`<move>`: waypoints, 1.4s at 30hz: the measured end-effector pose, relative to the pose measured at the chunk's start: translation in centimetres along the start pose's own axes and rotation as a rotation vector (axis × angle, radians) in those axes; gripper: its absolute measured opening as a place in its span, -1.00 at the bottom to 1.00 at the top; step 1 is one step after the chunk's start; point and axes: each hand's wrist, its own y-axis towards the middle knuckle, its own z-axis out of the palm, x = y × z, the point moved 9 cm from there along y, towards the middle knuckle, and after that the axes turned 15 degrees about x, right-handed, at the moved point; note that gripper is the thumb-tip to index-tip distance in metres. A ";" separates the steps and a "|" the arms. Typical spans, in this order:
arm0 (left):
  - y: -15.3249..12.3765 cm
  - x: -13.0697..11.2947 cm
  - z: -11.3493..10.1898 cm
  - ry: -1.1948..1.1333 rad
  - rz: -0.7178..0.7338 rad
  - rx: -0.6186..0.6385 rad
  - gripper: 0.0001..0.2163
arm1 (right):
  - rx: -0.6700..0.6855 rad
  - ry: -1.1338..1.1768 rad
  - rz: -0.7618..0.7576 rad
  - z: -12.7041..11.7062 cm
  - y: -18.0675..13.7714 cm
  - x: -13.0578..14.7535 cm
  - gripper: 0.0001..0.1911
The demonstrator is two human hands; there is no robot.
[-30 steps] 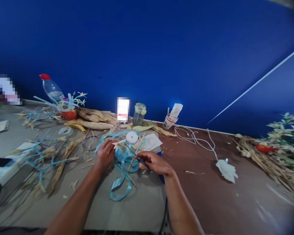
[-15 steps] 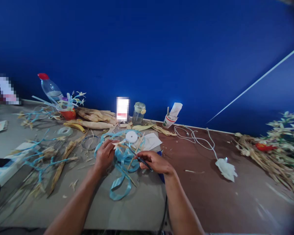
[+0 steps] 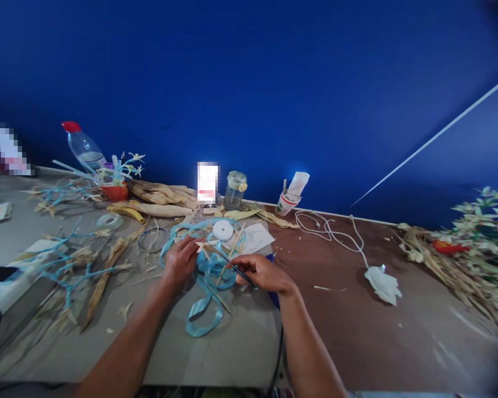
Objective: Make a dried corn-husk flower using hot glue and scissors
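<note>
My left hand [image 3: 179, 262] is closed, its fingertips pinching a small pale flower [image 3: 204, 249] with pointed petals that looks made of dried husk. Between the fingers of my right hand [image 3: 260, 272] is a slim dark pair of tweezers [image 3: 244, 275], its tip pointing up and left close to the flower. Beneath both hands lies a loose tangle of light blue ribbon [image 3: 205, 318], one loop stretching toward me. A white spool [image 3: 223, 230] sits just behind the flower, with a white paper sheet [image 3: 258, 240] to its right.
Blue-stemmed flower sprigs [image 3: 68, 279] and dried husk strips [image 3: 108, 268] lie at left beside a power strip [image 3: 20, 282]. Along the wall stand a plastic bottle [image 3: 83, 146], a glass jar [image 3: 235, 190] and a white cup [image 3: 287, 203]. A white cable [image 3: 336, 235] and flower bunch [image 3: 485, 221] lie right.
The flower in my left fingers has shifted slightly right and turned a little. My right hand keeps the tweezers at nearly the same spot.
</note>
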 end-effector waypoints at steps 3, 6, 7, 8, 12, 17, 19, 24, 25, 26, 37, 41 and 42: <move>0.1 -0.2 -0.1 -0.005 -0.007 -0.005 -0.76 | 0.003 -0.026 0.006 0.0 0.0 0.2 -0.57; 0.2 -0.3 0.0 -0.006 -0.007 0.014 -0.76 | 0.002 -0.047 0.013 -0.1 0.0 0.3 -0.58; 0.2 -0.3 0.0 -0.008 -0.004 0.016 -0.75 | 0.001 -0.052 0.012 -0.1 -0.1 0.3 -0.58; 0.2 -0.3 0.0 -0.012 0.002 0.017 -0.75 | 0.001 -0.056 0.010 -0.1 -0.1 0.3 -0.59; 0.1 -0.4 0.0 -0.027 0.040 0.005 -0.75 | 0.013 -0.043 0.007 -0.1 -0.2 0.2 -0.59; 0.2 -0.6 -0.2 0.006 0.029 0.008 -0.75 | 0.006 -0.065 -0.008 -0.1 -0.3 0.3 -0.59; 0.3 -0.7 -0.3 0.008 0.025 0.005 -0.75 | -0.005 -0.097 0.002 -0.2 -0.4 0.3 -0.60; 0.4 -0.7 -0.4 0.002 0.000 0.008 -0.76 | -0.008 -0.147 0.020 -0.4 -0.4 0.1 -0.61; 0.4 -0.7 -0.4 0.001 -0.003 0.009 -0.76 | -0.008 -0.155 0.021 -0.4 -0.4 0.0 -0.61; 0.4 -0.7 -0.4 0.002 0.000 0.009 -0.76 | -0.011 -0.161 0.021 -0.4 -0.5 0.0 -0.61; 0.1 -0.5 -0.1 0.022 0.024 0.019 -0.73 | -0.025 -0.055 0.060 -0.5 -0.6 -1.0 -0.56; 0.1 -0.6 -0.2 0.017 0.031 0.014 -0.74 | -0.021 -0.037 0.047 -0.5 -0.5 -1.3 -0.57; 0.1 -0.7 -0.2 0.013 0.033 0.011 -0.74 | -0.023 -0.031 0.047 -0.5 -0.5 -1.3 -0.57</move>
